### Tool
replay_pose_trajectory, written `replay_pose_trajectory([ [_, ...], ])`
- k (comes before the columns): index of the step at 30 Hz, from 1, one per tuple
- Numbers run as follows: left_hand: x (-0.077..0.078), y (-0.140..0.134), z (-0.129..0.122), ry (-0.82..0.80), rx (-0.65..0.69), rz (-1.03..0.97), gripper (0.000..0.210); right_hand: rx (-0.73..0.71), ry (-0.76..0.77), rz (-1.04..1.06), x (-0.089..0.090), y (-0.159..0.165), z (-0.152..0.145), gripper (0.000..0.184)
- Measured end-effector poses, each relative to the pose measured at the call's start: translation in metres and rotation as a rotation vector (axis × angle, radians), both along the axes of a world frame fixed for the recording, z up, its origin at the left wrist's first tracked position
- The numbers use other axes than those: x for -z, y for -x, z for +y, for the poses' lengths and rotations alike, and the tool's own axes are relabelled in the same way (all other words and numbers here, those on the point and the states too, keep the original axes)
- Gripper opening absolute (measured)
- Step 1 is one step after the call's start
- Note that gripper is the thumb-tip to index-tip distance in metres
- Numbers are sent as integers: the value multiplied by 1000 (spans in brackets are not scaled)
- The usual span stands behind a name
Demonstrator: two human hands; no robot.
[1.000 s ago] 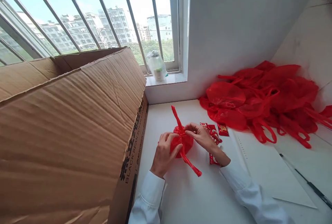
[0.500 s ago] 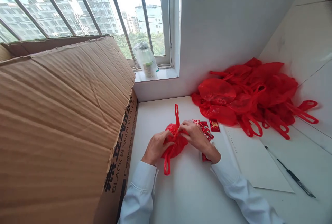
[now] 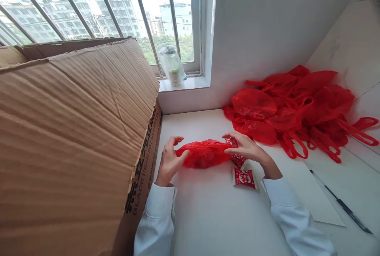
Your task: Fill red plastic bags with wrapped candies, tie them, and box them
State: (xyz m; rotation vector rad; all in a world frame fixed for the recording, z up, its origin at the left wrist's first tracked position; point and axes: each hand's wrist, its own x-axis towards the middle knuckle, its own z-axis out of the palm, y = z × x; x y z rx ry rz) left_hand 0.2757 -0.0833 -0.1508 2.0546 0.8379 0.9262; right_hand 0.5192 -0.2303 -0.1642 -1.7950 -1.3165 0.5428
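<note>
A red plastic bag (image 3: 204, 155) lies stretched sideways on the white table between my two hands, its shape full and low, its contents hidden. At its left end my left hand (image 3: 170, 163) has thumb and fingers apart, the thumb close to or touching the plastic. My right hand (image 3: 247, 149) is spread at the bag's right end, with a gap between thumb and fingers. Under and beside that hand are red snack packets (image 3: 239, 161), partly covered. One more red-and-white packet (image 3: 245, 178) lies in plain view below them.
A large cardboard box (image 3: 74, 137) fills the left side. Red plastic bags (image 3: 273, 109) are heaped against the wall at the right. Nearer lie a white sheet (image 3: 314, 192) and a black pen (image 3: 347, 208). A bagged jar (image 3: 173, 68) stands on the windowsill.
My hands have moved apart from the gathered, handled top of the bag to its two ends. The bag now lies wider and flatter, its handles out of sight. The view has shifted slightly.
</note>
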Motion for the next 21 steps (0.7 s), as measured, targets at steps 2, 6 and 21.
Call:
replay_pose_trajectory([
  [2,-12,-7,-14,-74,100,43,45,-22,-26,-79,-9,13,2,48],
  [6,-18,-23,-30,-106,251,88,30,-64,-14,-194,-12,44,20,22],
  [21,-5,-12,-1,282,28,-323,33,141,-154,356,11,36,36,36],
])
